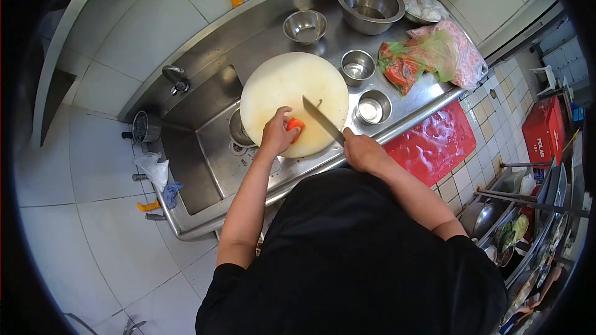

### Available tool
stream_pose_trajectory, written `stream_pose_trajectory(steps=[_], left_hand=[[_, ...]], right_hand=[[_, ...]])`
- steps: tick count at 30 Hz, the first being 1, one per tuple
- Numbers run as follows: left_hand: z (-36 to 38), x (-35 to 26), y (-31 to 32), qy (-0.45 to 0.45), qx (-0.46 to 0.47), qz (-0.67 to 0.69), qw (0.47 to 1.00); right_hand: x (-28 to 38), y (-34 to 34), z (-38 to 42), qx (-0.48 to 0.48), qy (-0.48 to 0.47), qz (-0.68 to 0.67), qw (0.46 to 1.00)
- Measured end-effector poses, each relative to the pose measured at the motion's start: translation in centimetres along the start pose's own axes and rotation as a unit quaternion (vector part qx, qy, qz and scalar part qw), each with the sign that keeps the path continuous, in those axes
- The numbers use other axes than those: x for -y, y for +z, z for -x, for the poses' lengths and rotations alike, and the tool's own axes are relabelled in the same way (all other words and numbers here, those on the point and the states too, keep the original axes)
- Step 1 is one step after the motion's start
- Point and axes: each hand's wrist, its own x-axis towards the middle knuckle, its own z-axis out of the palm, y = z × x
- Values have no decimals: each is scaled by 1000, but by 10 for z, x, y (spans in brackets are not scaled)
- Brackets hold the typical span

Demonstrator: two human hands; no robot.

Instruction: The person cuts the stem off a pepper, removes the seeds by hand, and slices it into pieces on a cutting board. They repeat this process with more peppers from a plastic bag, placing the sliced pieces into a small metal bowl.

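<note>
A round white cutting board lies over the edge of the steel sink. On its lower part my left hand grips an orange-red vegetable piece, with the fingers curled round it. My right hand is closed on the handle of a large knife. The blade points up and left over the board, just right of the vegetable and apart from it. A small dark stem-like bit lies beside the blade.
Steel bowls and two small steel cups stand behind and right of the board. Bagged red vegetables lie further right. The sink basin and faucet are left. A red mat lies on the tiled floor.
</note>
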Motion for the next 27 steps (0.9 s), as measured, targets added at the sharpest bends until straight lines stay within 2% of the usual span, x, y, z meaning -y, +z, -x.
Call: stream_pose_trajectory(steps=[3, 7, 9, 15, 27], left_hand=[[-15, 33, 7, 54, -76, 167, 981], [-16, 46, 18, 58, -131, 157, 977], [-6, 41, 23, -25, -98, 91, 991], [21, 6, 12, -98, -95, -14, 991], [25, 7, 16, -99, -93, 19, 990]], right_hand=[[-7, -5, 1, -55, 4, -24, 998], [4, -9, 13, -86, -5, -59, 995], [6, -3, 16, -87, -10, -61, 994], [7, 19, 12, -71, -31, -70, 995], [15, 13, 1, -30, -37, -37, 998]])
